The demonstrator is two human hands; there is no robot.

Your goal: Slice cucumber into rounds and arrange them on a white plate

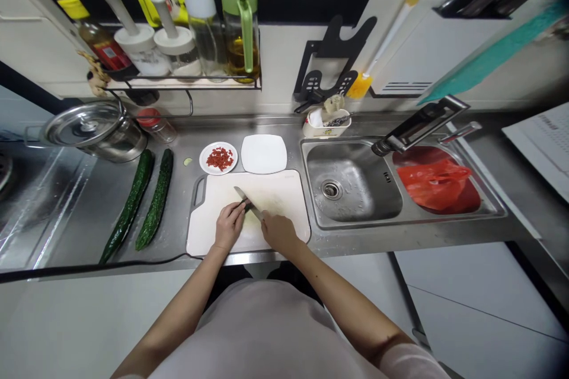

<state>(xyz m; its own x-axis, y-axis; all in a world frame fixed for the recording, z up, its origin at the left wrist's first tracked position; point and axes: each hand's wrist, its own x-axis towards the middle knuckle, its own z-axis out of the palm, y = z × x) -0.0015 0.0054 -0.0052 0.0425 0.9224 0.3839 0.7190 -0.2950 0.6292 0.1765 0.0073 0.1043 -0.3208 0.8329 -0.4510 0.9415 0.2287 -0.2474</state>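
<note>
A white cutting board with a grey handle lies on the steel counter in front of me. My right hand is wrapped round the handle of a kitchen knife, whose blade points up and left over the board. Beside the blade, my left hand has its fingers drawn together at a small dark piece, too small to name. Just beyond the board are a small white plate of chopped red bits and a bare, squarish white plate.
Two cucumbers lie left of the board, near a lidded steel pot and a red-capped jar. A sink is at the right, with a red plastic bag in its second basin. Bottles stand on a wall rack.
</note>
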